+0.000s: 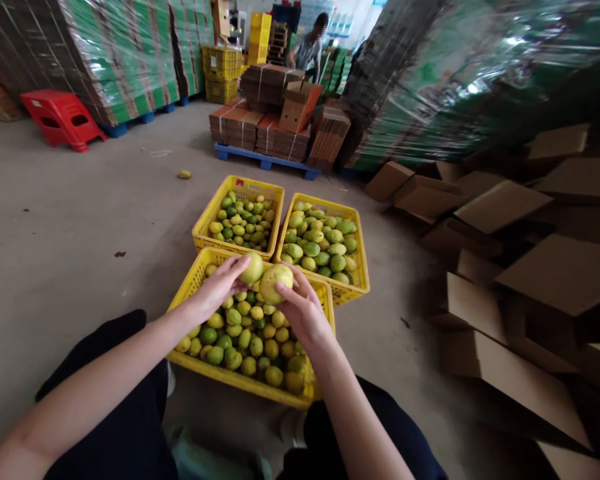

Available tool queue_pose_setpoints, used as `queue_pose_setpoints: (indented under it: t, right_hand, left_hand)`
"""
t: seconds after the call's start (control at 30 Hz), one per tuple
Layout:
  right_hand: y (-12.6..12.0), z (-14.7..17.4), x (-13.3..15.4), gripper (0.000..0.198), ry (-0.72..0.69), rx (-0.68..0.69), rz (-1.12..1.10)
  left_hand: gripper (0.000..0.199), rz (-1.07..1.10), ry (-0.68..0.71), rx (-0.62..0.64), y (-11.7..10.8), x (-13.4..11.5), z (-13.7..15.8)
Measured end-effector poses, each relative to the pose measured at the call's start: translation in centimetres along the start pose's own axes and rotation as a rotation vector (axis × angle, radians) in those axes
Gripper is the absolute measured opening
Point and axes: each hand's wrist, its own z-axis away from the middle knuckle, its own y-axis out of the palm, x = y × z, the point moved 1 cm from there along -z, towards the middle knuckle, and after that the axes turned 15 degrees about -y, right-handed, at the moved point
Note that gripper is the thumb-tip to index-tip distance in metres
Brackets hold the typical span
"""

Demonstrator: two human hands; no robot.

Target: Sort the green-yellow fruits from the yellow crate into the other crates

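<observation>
My left hand (223, 283) is closed around a yellow-green lemon (253, 269). Close beside it, my right hand (306, 308) grips a second, paler lemon (274, 285) with some spots on its skin. Both fruits are held up above the near yellow crate (240, 381), which contains many small green and yellow lemons (245, 340). My hands and forearms cover part of its far side. Behind stand two more yellow crates: the left one (200, 230) holds smaller lemons, the right one (364, 267) larger, greener ones (325, 240).
A single lemon (185, 175) lies on the concrete floor. Open cardboard boxes (505, 207) pile up at right. Flattened cartons (280, 137) rest on a blue pallet (265, 160). A red stool (63, 117) stands left, near wrapped stacks (125, 60). A person (310, 50) is in the background.
</observation>
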Motion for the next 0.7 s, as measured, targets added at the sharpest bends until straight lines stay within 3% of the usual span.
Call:
queue_pose_setpoints:
  t: [0.07,0.17,0.4,0.57,0.7]
  right_hand:
    - [-0.2,0.1,0.4,0.062,-0.202,-0.066,0.14]
    - [-0.5,0.2,1.0,0.06,-0.333,-0.015,0.194]
    - [-1.2,-0.1,2.2,0.071,-0.301,0.021,0.1]
    - [-1.4,-0.3,2.0,0.048,-0.203,-0.002,0.011]
    - [-0.7,0.0,1.0,0.042,-0.121,-0.035,0.027]
  left_hand:
    - [0.046,-0.044,0.219,-0.022,0.7,-0.8,0.8]
    - [0.058,-0.089,0.34,0.073,1.3,-1.5,1.7]
    - [0.047,-0.017,0.32,0.159,1.2,-1.4,1.6]
    - [0.048,0.063,0.26,0.181,1.3,-1.8,1.1]
    - [0.031,0.07,0.159,0.157,1.6,-0.7,-0.2]
